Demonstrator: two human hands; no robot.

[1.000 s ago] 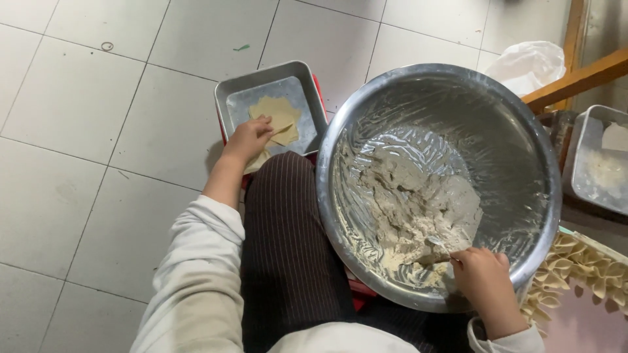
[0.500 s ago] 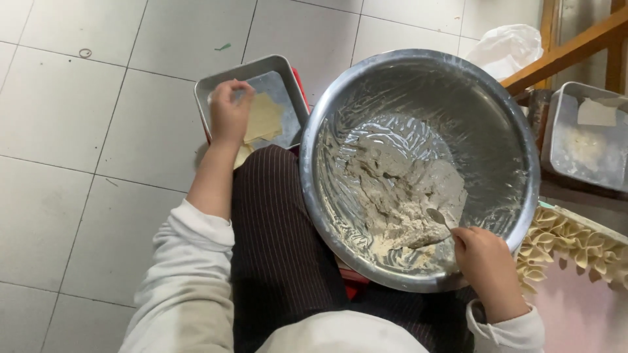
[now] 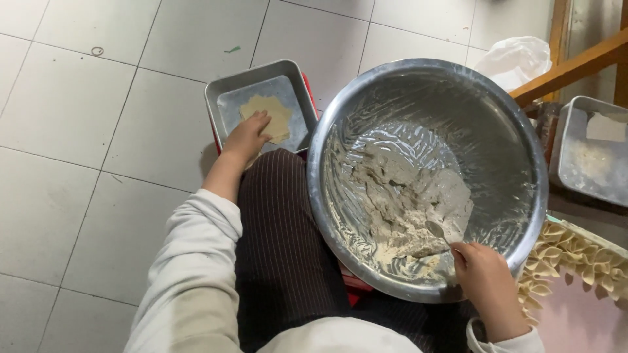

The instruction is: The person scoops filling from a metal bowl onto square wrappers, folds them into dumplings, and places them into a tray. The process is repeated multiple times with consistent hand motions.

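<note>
My left hand (image 3: 247, 136) reaches down past my knee into the square metal tray (image 3: 222, 91) on the tiled floor (image 3: 78, 131), fingers bent and resting on the stack of pale dough wrappers (image 3: 271, 114) in it; whether I have pinched one up I cannot tell, since my hand covers the near edge of the stack. The tray sits just beside the big steel mixing bowl (image 3: 523, 144), which rests on my lap over my dark striped trousers (image 3: 281, 242). My right hand (image 3: 484, 278) is at the bowl's near rim, closed around the handle of a spoon (image 3: 439, 233) whose head is pushed into the greyish minced filling (image 3: 405, 202) heaped in the bottom of the bowl. To my right lies a board of folded dumplings (image 3: 566, 252), set in rows close to my right wrist, and beyond it another metal tray (image 3: 575, 127) with a few wrappers. A crumpled white plastic bag (image 3: 517, 59) lies on the floor behind the bowl, next to a wooden rail (image 3: 575, 65).
</note>
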